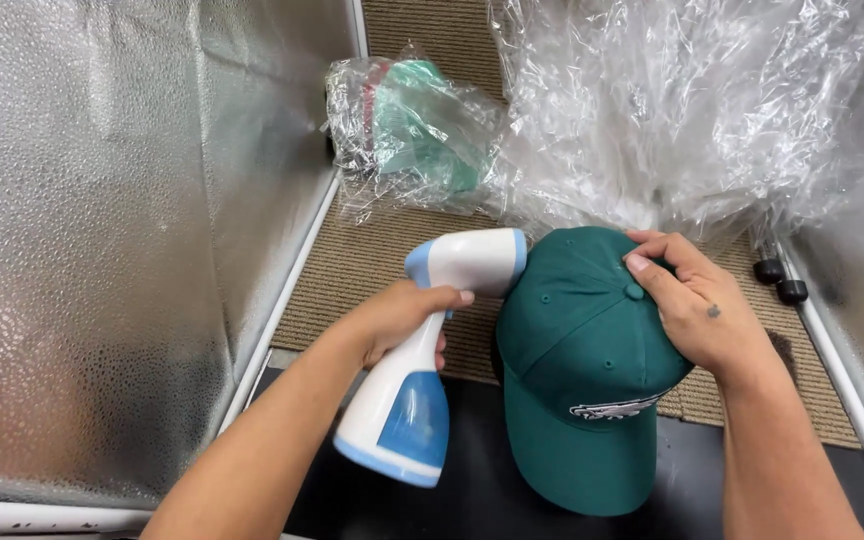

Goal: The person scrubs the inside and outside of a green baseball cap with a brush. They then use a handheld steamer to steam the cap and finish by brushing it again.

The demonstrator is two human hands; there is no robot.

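Observation:
My left hand grips the handle of a white and blue handheld garment steamer, whose head presses against the back of a dark green baseball cap. My right hand rests on top of the cap's crown, fingers curled over it near the top button. The cap's brim points toward me, with a white emblem on its front. The cap sits where a black surface meets a tan woven mat.
A clear bag holding light green caps lies at the back. Crumpled clear plastic wrap piles up at the back right. A silver reflective panel walls the left side. Two black knobs sit by the right frame.

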